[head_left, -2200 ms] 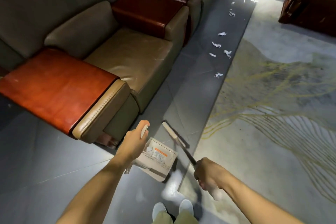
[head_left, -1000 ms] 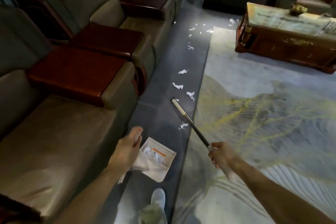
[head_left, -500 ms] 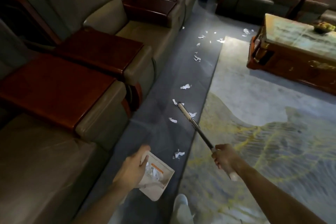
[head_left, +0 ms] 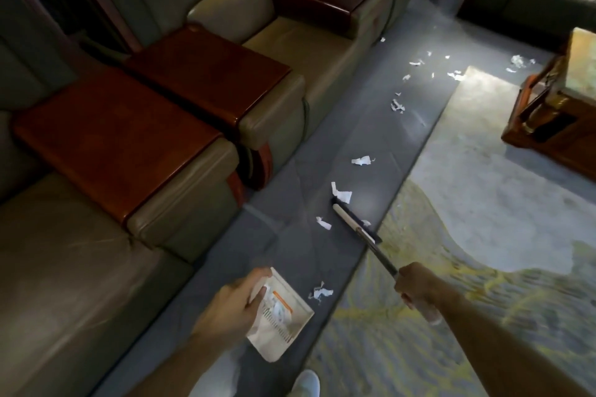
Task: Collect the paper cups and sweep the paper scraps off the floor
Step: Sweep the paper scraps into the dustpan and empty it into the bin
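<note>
1. Between the two hands, on the grey floor [head_left: 322,151], lies one crumpled paper scrap [head_left: 321,293]. It sits just past the dustpan's far corner and does not touch it.
2. The left hand [head_left: 232,303] has its fingers and thumb curled round the pale handle of the white dustpan [head_left: 287,332]. The pan hangs tilted just right of that hand, low over the floor; whether it touches the floor cannot be told. An orange label and some pale bits show inside it, too blurred to tell what they are.
3. The right hand [head_left: 416,284], well apart from the left, is clamped round the near end of the broom handle [head_left: 379,253]. The handle runs forward and leftward from the fist.
4. Ahead of the right hand, the broom head [head_left: 353,222] rests on the floor beside the rug's edge. One white scrap [head_left: 341,194] touches its far end and another [head_left: 323,223] lies just to its left.
5. Farther ahead, a single scrap [head_left: 361,160] lies alone. Beyond it, a loose trail of scraps [head_left: 397,105] runs along the floor toward the wooden coffee table [head_left: 554,132].
6. Left of the left hand stand olive sofa seats [head_left: 80,267] with red-brown wooden armrest tops [head_left: 113,138].
7. Under the right forearm spreads the grey-and-yellow rug [head_left: 467,203]. A pale shoe [head_left: 306,383] shows between the forearms.
</note>
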